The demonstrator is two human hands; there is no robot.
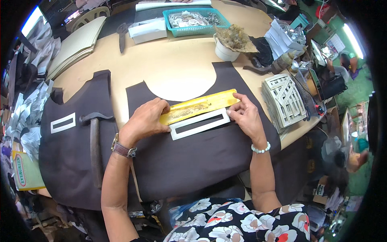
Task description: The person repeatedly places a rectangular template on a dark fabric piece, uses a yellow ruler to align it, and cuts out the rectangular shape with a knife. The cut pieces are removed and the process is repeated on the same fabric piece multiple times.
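Note:
A stained yellow strip (201, 105), looking stiff and channel-shaped, lies slantwise above a white rectangular frame (174, 134) with a long slot. My left hand (149, 117) is closed on the strip's left end, its thumb at the frame's left corner. The strip's right end is pinched by my right hand (246, 117), whose thumb touches the frame's right end. Both lie over a dark brown cut piece of fabric (181, 169) with a curved neckline. To the left, a second dark piece (68, 161) carries a similar white frame (53, 127) and a hammer (95, 153).
Stacked white cut-out frames (284, 101) sit at the table's right edge. Farther back are a white pot (225, 52) with brown, crusted material, a teal basket (173, 30) of small parts, a white box (148, 32) and shears (122, 38). Cream sheets (76, 44) lie back left.

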